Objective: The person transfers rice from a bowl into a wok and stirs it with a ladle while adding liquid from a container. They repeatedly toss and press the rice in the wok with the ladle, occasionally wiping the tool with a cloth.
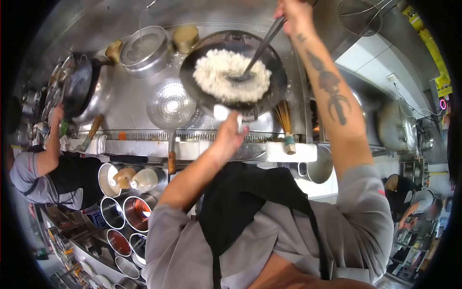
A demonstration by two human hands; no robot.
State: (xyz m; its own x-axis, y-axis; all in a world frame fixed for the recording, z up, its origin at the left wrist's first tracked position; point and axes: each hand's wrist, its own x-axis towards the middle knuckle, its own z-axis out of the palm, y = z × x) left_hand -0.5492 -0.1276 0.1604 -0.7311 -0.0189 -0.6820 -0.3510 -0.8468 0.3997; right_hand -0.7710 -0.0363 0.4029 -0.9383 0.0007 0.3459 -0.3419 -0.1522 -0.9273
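Note:
White rice [216, 77] lies in a dark wok [192, 91] on the steel cooktop. My left hand [231, 132] is closed on a white cloth [222, 112] at the wok's near edge. High at the top of the view, my right hand [293, 14] grips the handle of a dark ladle [265, 43], whose bowl rests in the rice. Left of the wok lies a perforated strainer [170, 103] with a wooden handle. A bamboo brush [288, 127] stands close to the wok's right side.
Behind the strainer are a metal pot with a sieve [144, 48] and a small container [185, 38]. Several sauce pots [136, 212] and bottles [144, 179] stand at lower left. A co-worker [38, 173] handles another wok [78, 89] at left; another person [418, 207] is at far right.

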